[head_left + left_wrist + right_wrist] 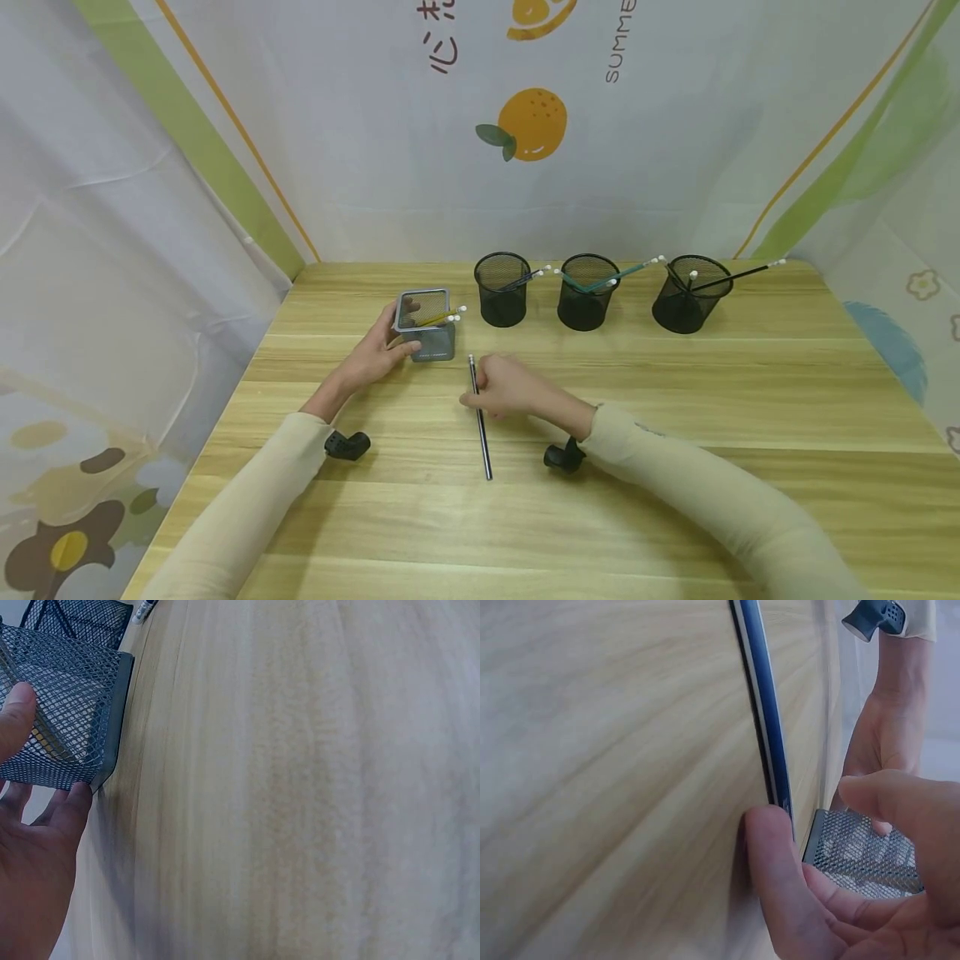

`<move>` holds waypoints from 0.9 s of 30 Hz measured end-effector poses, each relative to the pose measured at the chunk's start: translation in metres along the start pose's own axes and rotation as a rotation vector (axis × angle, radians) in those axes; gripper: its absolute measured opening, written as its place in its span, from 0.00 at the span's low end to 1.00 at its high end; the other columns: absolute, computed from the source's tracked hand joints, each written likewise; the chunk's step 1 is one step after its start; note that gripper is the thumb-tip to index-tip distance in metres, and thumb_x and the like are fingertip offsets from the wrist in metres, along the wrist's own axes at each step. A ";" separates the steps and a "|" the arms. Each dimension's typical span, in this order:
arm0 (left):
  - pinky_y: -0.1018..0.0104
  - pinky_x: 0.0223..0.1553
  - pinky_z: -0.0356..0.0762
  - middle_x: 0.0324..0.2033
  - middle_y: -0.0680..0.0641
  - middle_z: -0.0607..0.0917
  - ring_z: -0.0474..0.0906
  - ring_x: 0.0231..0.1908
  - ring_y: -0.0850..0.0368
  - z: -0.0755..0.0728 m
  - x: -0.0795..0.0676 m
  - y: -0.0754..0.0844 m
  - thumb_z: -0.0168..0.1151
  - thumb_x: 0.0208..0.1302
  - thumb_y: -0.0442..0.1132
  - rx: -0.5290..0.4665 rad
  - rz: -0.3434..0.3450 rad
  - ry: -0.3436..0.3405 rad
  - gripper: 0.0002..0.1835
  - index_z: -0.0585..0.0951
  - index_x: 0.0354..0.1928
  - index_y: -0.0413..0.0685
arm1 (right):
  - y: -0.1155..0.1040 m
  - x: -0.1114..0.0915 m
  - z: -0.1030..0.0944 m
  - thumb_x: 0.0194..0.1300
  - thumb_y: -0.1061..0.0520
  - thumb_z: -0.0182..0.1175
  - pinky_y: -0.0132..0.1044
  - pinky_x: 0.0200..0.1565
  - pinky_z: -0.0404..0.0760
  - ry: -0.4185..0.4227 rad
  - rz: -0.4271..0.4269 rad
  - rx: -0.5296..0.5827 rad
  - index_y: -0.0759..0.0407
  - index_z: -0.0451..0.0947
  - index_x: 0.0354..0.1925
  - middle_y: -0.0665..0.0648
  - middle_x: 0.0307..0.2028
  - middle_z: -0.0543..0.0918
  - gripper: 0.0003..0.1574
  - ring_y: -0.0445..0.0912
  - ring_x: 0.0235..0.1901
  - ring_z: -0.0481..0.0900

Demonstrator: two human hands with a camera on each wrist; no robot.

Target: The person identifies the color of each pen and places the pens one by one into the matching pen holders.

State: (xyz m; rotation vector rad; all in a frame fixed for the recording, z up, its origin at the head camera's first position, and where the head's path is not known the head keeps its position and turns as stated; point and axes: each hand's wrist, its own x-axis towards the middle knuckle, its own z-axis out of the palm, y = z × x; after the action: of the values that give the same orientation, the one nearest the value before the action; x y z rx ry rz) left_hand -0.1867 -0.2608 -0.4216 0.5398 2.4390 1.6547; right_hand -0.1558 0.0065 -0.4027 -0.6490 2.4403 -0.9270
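Observation:
My left hand (369, 357) holds a grey square mesh pen holder (433, 343) upright on the table, thumb at its front and fingers at its side. Yellow pencils (437, 317) with white erasers lean inside it. In the left wrist view, the thumb and fingers touch the mesh wall (71, 690). A dark striped pencil (482, 433) lies on the wood, its eraser end away from me. Over its upper part is my right hand (510, 388). The right wrist view shows a fingertip against the pencil (765, 697), while the thumb stays apart from it.
Three round black mesh pen holders stand along the back: a left one (502, 310) with dark pencils, a middle one (582, 313) with green pencils, a right one (678, 312) with black pencils. A printed curtain (420, 192) hangs behind the wooden table (675, 400).

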 end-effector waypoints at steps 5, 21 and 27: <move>0.33 0.70 0.49 0.75 0.36 0.57 0.55 0.72 0.31 0.000 0.000 0.001 0.57 0.74 0.27 0.001 -0.003 0.002 0.40 0.47 0.79 0.42 | -0.003 0.004 0.004 0.65 0.50 0.71 0.28 0.17 0.70 -0.016 0.010 -0.064 0.59 0.72 0.19 0.51 0.10 0.78 0.25 0.44 0.13 0.81; 0.34 0.71 0.50 0.75 0.35 0.56 0.54 0.72 0.31 0.001 0.000 0.002 0.56 0.74 0.26 0.006 -0.004 0.008 0.40 0.46 0.79 0.40 | -0.012 0.005 0.006 0.55 0.67 0.65 0.25 0.10 0.56 -0.061 -0.035 -0.227 0.51 0.57 0.07 0.45 0.03 0.62 0.33 0.38 0.04 0.67; 0.34 0.71 0.50 0.75 0.35 0.57 0.55 0.72 0.31 0.001 0.000 0.001 0.57 0.74 0.26 0.008 0.004 0.011 0.40 0.47 0.79 0.40 | -0.010 0.000 0.002 0.57 0.66 0.66 0.27 0.12 0.61 -0.092 -0.018 -0.171 0.56 0.66 0.14 0.47 0.06 0.68 0.22 0.42 0.07 0.72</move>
State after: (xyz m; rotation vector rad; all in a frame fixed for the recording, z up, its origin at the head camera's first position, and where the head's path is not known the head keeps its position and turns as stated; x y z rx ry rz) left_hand -0.1862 -0.2592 -0.4211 0.5387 2.4555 1.6544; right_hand -0.1522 -0.0009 -0.3969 -0.7563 2.4527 -0.6845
